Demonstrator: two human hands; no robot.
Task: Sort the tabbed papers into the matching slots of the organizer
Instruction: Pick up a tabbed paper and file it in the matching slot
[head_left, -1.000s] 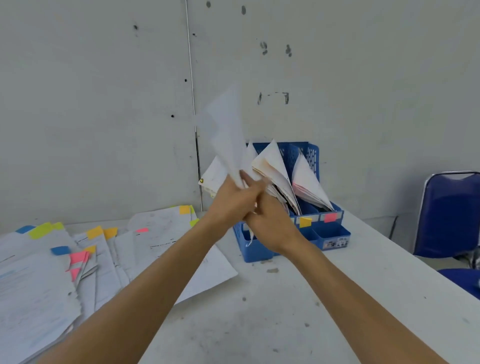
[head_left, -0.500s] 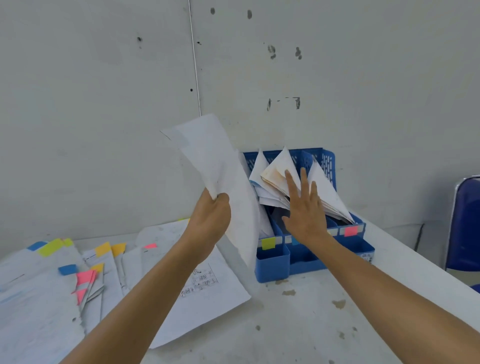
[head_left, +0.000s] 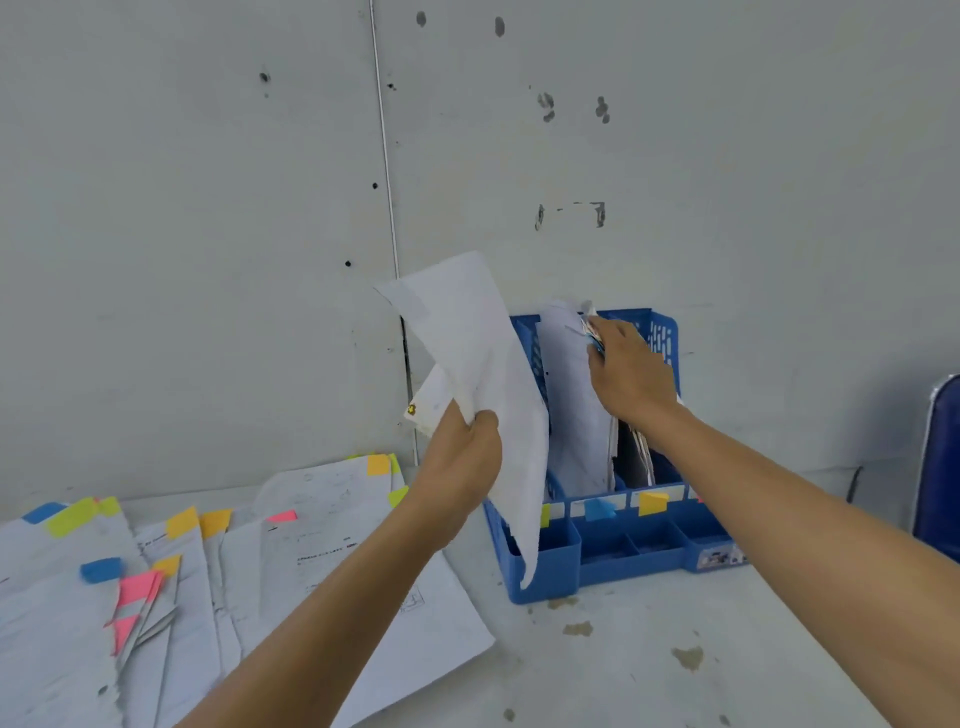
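Observation:
A blue plastic organizer (head_left: 550, 561) stands against the wall, its slots labelled with yellow, blue and orange tabs along the front rail. My left hand (head_left: 462, 462) grips a bent white sheet (head_left: 478, 353) in the air just left of the organizer. My right hand (head_left: 628, 374) rests on top of the papers standing in the organizer (head_left: 576, 415), fingers curled over their upper edges and pushing them back. Loose tabbed papers (head_left: 171, 566) lie spread on the table at the left, with yellow, orange, blue and pink tabs.
The white table (head_left: 623, 670) has brown stains near the organizer's front. A grey wall stands right behind the organizer. A blue chair (head_left: 940, 462) sits at the right edge.
My right hand has moved up from the front of the filed papers to their top edges, standing them upright. The sheet in my left hand stays raised and has shifted closer to the organizer.

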